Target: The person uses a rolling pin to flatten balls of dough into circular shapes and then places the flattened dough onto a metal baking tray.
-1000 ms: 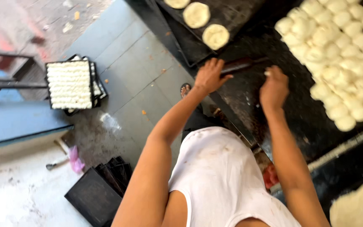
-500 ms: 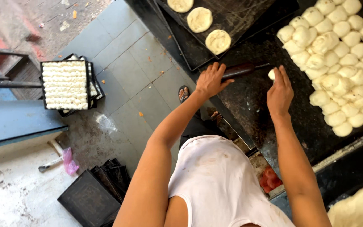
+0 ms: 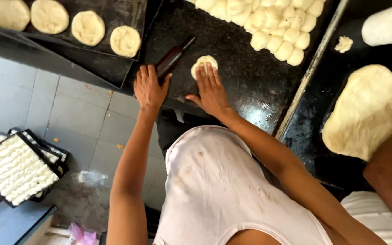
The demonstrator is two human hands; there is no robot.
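- Black, greasy metal forms the worktop, on which everything is laid; its raised right edge runs diagonally from upper right to lower middle.
- Beyond that edge, a large mass of pale dough is seen, with a second person's arm against it and a white cylindrical container above.
- A cluster of small dough balls is packed at the top of the worktop; bare surface is left between it and the hands.
- A dark tray at upper left carries four flattened rounds.
- On the tiled floor at lower left, a black crate of pale strips is stacked.
- The right hand is stretched forward, palm down, fingers spread and flat, pressed on a single dough piece near the worktop's front edge; nothing is gripped.
- The left hand is laid over the near end of a dark rolling pin, fingers loosely extended, not closed round it.
- The pin lies just beside the dough piece, angled away.
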